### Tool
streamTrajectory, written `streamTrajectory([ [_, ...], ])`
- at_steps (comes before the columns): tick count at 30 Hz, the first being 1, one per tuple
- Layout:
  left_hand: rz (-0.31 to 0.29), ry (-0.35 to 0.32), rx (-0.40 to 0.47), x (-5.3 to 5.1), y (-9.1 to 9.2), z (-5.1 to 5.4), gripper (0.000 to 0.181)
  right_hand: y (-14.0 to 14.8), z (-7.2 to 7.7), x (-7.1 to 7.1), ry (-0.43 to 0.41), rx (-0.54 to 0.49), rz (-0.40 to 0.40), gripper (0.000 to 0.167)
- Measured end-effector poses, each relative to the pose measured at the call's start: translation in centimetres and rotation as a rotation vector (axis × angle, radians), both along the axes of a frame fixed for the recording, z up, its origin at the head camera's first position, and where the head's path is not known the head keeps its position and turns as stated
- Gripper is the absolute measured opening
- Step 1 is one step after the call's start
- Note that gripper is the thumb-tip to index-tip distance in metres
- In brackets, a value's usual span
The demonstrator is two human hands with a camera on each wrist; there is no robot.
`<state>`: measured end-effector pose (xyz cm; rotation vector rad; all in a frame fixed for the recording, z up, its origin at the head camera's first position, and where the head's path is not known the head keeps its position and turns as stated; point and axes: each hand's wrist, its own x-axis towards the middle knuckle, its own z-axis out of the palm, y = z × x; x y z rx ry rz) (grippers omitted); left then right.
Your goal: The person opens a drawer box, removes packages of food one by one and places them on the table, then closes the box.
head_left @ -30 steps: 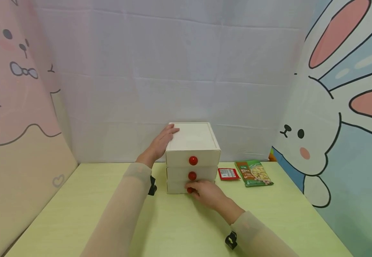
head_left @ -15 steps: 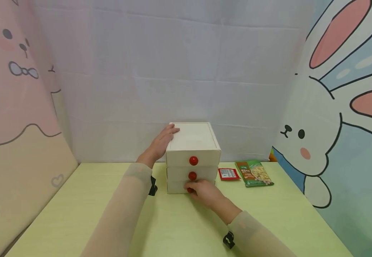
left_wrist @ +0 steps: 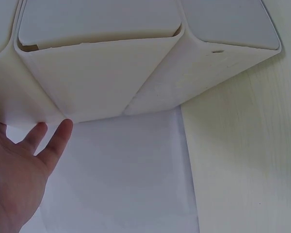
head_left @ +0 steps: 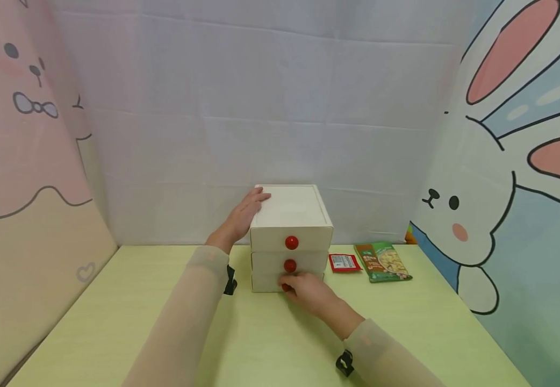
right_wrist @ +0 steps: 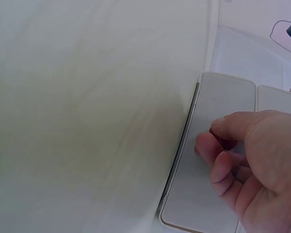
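Note:
A white three-drawer box (head_left: 291, 206) with round red knobs stands at the back middle of the table in the head view. My left hand (head_left: 241, 216) rests along its left side, fingertips over the top edge. In the left wrist view the fingers (left_wrist: 59, 143) lie fairly straight against the white side wall. Down at the front, my right hand (head_left: 311, 293) pinches the red knob (right_wrist: 227, 142) of the bottom drawer (right_wrist: 211, 102) between thumb and curled forefinger. That knob is mostly hidden by the fingers. All the drawers look pushed in.
To the right of the box lie a small red packet (head_left: 344, 262) with a white label and a green and brown food packet (head_left: 383, 262). The pale table (head_left: 164, 301) meets a white cloth (head_left: 178, 177) close behind the box. Printed cloths hang at both sides.
Both hands stay in place on the box and the bottom knob. The right forearm has shifted very slightly left since the earliest frame. The drawers have not visibly moved.

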<state>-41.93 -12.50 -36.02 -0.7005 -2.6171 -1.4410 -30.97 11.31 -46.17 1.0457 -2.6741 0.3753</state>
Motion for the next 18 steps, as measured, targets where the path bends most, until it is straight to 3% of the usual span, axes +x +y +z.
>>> streamTrajectory([
  [18, -0.003, 0.001, -0.04, -0.29, -0.26, 0.49, 0.059, 0.19, 0.23, -0.12, -0.011, 0.008, 0.014, 0.015],
])
